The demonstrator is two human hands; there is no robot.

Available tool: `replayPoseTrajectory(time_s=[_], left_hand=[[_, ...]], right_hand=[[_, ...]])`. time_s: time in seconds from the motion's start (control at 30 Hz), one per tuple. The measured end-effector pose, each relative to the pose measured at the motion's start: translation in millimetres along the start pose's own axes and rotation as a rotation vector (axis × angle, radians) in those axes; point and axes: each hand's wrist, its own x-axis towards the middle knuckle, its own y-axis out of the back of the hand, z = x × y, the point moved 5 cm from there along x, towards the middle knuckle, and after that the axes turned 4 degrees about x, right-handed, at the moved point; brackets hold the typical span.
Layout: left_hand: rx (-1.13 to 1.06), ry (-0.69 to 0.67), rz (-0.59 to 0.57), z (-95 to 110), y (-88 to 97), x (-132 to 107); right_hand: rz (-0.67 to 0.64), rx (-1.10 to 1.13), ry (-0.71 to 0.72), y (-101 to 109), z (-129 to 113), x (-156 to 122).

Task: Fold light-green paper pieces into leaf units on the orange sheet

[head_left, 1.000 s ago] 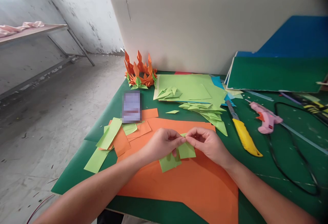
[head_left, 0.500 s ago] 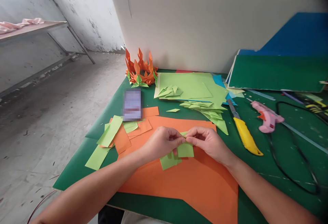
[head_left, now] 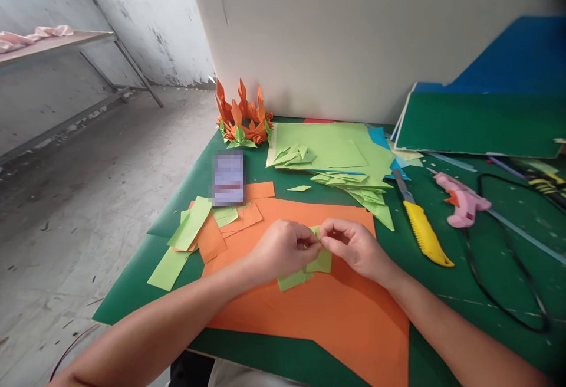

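Observation:
My left hand [head_left: 283, 250] and my right hand [head_left: 354, 248] meet over a large orange sheet [head_left: 327, 310] on the green table. Both pinch the top edge of a small light-green paper piece [head_left: 321, 260], fingertips pressed together on it. The piece hangs below the fingers, partly folded. A second light-green slip [head_left: 292, 279] lies flat just under my left hand.
Cut green and orange strips [head_left: 194, 233] lie left of the hands, beside a blurred phone [head_left: 229, 177]. An orange and green folded paper crown [head_left: 242, 118] stands at the back. Green sheets and folded triangles [head_left: 349, 163], a yellow utility knife [head_left: 422, 228] and a pink glue gun [head_left: 462, 201] lie to the right.
The green piece has been folded smaller between my fingers, so less of it hangs below them. The hands stay in the same spot.

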Motion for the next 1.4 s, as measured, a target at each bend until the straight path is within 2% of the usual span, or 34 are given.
replayPoseTrajectory(time_s=[0.13, 0.23, 0.57, 0.83, 0.93, 1.0, 1.1, 1.13, 1.23, 1.3, 1.4], left_hand=[[-0.094, 0.047, -0.070, -2.5, -2.1, -0.5], [-0.138, 0.085, -0.079, -4.8, -1.9, -1.0], [-0.386, 0.142, 0.010, -10.2, 1.5, 3.0], [-0.314, 0.132, 0.024, -10.5, 3.7, 3.1], [-0.153, 0.066, 0.023, -10.2, 7.8, 5.9], [-0.001, -0.018, 0.092, -8.9, 16.2, 7.7], [0.251, -0.248, 0.241, -2.5, 29.8, 7.0], [0.340, -0.363, 0.243, 0.8, 30.4, 5.5], [0.575, -0.598, 0.137, 4.1, 23.4, 1.1], [0.700, -0.639, 0.067, 2.7, 17.4, 0.0], [0.814, -0.629, -0.009, 2.6, 10.2, 0.6]], right_hand=[[-0.003, 0.013, 0.007, -0.5, -0.4, 0.4], [-0.006, 0.035, 0.003, -0.3, -1.4, 0.2], [0.067, 0.127, -0.019, 6.3, 3.6, -0.4], [0.100, 0.036, 0.004, 6.4, 1.9, 0.3], [0.144, -0.026, 0.022, 10.9, 3.1, 0.2], [0.205, -0.120, 0.048, 16.9, 3.0, -0.3], [0.237, -0.320, 0.078, 22.8, 1.5, -0.1], [0.222, -0.371, 0.091, 23.1, 0.6, 0.4], [0.161, -0.481, 0.126, 21.1, -1.3, 1.9], [0.147, -0.529, 0.149, 19.6, -2.1, 2.4], [0.151, -0.576, 0.183, 17.5, -2.2, 2.3]])
